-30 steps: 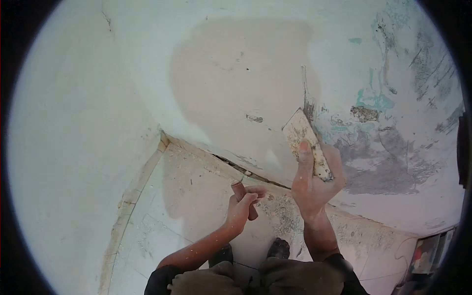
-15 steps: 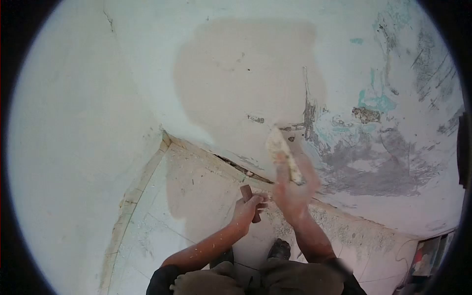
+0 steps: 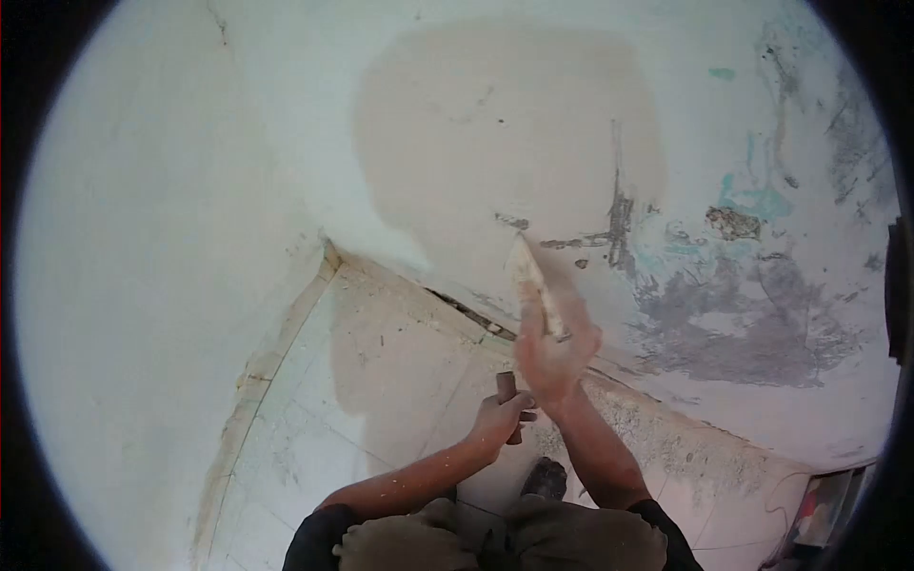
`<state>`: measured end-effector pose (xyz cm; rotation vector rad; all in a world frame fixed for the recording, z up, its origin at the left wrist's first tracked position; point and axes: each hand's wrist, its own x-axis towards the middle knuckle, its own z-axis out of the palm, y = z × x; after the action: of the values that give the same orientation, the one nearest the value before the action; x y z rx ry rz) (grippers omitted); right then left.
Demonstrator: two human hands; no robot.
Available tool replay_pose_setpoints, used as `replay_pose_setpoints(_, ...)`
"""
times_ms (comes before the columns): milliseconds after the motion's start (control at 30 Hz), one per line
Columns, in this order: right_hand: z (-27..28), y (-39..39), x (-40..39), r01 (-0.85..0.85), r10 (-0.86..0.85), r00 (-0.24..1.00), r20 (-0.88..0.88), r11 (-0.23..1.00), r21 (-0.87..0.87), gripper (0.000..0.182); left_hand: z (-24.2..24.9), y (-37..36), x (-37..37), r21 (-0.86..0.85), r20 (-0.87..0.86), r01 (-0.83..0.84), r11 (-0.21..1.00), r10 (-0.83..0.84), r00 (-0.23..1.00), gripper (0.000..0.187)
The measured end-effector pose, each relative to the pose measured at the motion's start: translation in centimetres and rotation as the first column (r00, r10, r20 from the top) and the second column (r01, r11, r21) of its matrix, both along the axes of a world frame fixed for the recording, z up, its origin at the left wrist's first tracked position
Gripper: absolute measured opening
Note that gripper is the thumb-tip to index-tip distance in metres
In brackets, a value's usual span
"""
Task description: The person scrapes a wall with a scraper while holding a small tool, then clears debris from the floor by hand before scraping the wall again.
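the right hand (image 3: 554,354) is closed around a putty-caked scraper (image 3: 533,284), blade tip pressed to the wall (image 3: 457,124) right at the lower edge of the tan, freshly filled patch (image 3: 505,114), beside a dark scratch. the hand is blurred, so exactly how the fingers wrap the handle i can't tell, only that the grip is closed and carries the tool. the left hand (image 3: 499,419) sits lower, over the floor, fist shut around a short reddish-brown handle (image 3: 507,392) that sticks up out of it; whatever is on the far end is hidden.

to the right of the patch the wall is rough: grey smears (image 3: 733,324), flakes of teal paint (image 3: 752,202), bare chipped spots. along the foot of the wall runs a dark open crack (image 3: 466,314), with gritty debris lying on the pale floor tiles (image 3: 381,381). a dark shoe (image 3: 545,476) shows between the arms.

my worry from here: with the blade at that steep angle, it looks likely to gouge the soft fill and leave a ridge. loose crumbs on the blade could also drag lines through it. the footing on that grit seems chancy too.
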<state>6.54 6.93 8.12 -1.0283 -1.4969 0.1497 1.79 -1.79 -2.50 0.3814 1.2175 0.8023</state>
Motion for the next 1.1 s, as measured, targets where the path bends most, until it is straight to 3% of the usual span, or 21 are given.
replay_pose_setpoints(67,0.2,0.0,0.9,-0.042,0.042,0.999,-0.009,0.999,-0.01,0.005,0.0,-0.1,-0.4,0.01,-0.001,-0.004,1.0,0.004,1.0,0.031)
replay_pose_setpoints(200,3.1,-2.7,5.1,0.007,-0.013,0.998,0.064,0.996,0.086,0.026,-1.0,0.2,-1.5,0.042,-0.004,0.025,0.999,-0.025,1.0,0.029)
replay_pose_setpoints(233,3.4,-4.1,7.3,0.333,-0.369,0.858,0.358,0.929,0.161,0.027,-1.1,0.3,-1.6,0.056,-0.014,0.015,0.998,-0.014,1.0,0.029)
replay_pose_setpoints(267,3.9,-5.1,8.4,0.574,-0.64,0.52,0.566,0.752,0.325,0.028,-1.0,0.5,-1.6,0.057,-0.014,0.018,0.998,-0.018,1.0,0.029)
replay_pose_setpoints(300,3.7,-4.8,8.2,0.576,-0.642,0.518,0.565,0.75,0.324,0.028,-0.7,0.6,-1.6,0.067,-0.001,0.008,0.998,-0.008,1.0,0.029)
replay_pose_setpoints(400,2.9,-2.3,4.9,0.408,-0.201,0.798,0.568,0.873,-0.265,0.032,-0.7,0.7,-1.7,0.086,0.022,-0.01,0.996,0.008,1.0,0.03)
replay_pose_setpoints(500,1.0,-0.4,2.3,0.08,0.197,0.941,0.274,0.658,-0.749,0.036,-0.5,0.6,-1.2,0.082,0.024,-0.018,0.997,0.016,1.0,0.03)
replay_pose_setpoints(533,-0.9,-0.2,1.9,0.078,0.189,0.945,0.267,0.662,-0.746,0.036,-0.3,0.7,-1.3,0.077,0.012,-0.029,0.997,0.028,1.0,0.031)
replay_pose_setpoints(567,-3.4,0.0,1.4,-0.078,0.199,0.939,0.28,0.917,-0.39,0.027,0.1,0.8,-1.4,0.088,0.001,-0.028,0.996,0.028,1.0,0.031)
replay_pose_setpoints(600,-3.9,0.1,0.7,-0.225,0.201,0.934,0.297,0.973,0.051,0.02,0.4,0.6,-1.5,0.031,-0.027,-0.012,0.999,0.013,1.0,0.033)
replay_pose_setpoints(700,-0.3,-0.9,2.2,-0.107,0.101,0.971,0.218,0.994,0.015,0.023,-0.4,0.0,-1.5,0.04,-0.029,-0.014,0.999,0.016,0.999,0.036)
replay_pose_setpoints(767,1.7,-2.4,5.0,0.082,-0.141,0.889,0.436,0.985,0.152,0.021,-1.0,-0.1,-1.6,0.089,-0.012,-0.01,0.996,0.011,1.0,0.036)
replay_pose_setpoints(833,5.7,-5.2,7.8,-0.11,0.124,0.986,0.107,0.985,-0.131,0.027,-1.1,-0.1,-1.6,0.079,-0.022,0.01,0.997,-0.008,1.0,0.032)
replay_pose_setpoints(867,5.9,-5.2,7.6,-0.105,0.12,0.987,0.11,0.985,-0.136,0.027,-1.1,0.0,-1.5,0.074,-0.02,0.014,0.997,-0.013,1.0,0.032)
replay_pose_setpoints(900,6.2,-5.0,7.1,0.005,0.014,0.935,-0.355,0.999,0.054,0.024,-1.1,0.1,-1.3,0.084,-0.008,0.009,0.996,-0.008,1.0,0.031)
replay_pose_setpoints(933,6.4,-4.7,6.6,0.192,0.001,0.664,-0.748,0.966,0.172,0.02,-1.2,0.1,-1.1,0.093,0.003,0.003,0.996,-0.003,1.0,0.031)
replay_pose_setpoints(967,6.1,-4.1,6.1,0.196,-0.007,0.668,-0.744,0.966,0.166,0.02,-1.1,0.0,-1.0,0.086,0.008,0.007,0.996,-0.007,1.0,0.031)
replay_pose_setpoints(1000,5.3,-3.1,5.5,0.219,-0.2,0.975,-0.098,0.942,0.255,0.014,-1.0,-0.1,-0.9,0.108,0.02,0.005,0.994,-0.008,1.0,0.03)
replay_pose_setpoints(1033,4.8,-2.5,5.0,0.17,-0.345,0.733,0.586,0.927,0.334,0.008,-0.9,-0.2,-0.9,0.131,0.031,0.004,0.991,-0.008,0.999,0.03)
replay_pose_setpoints(1067,4.7,-2.4,4.5,0.17,-0.346,0.732,0.587,0.927,0.335,0.008,-0.7,-0.2,-1.0,0.131,0.033,0.004,0.991,-0.009,0.999,0.03)
replay_pose_setpoints(1100,4.7,-2.2,4.0,0.115,-0.241,0.862,0.445,0.95,0.291,0.006,-0.5,-0.1,-0.9,0.095,0.008,0.017,0.995,-0.018,1.0,0.03)
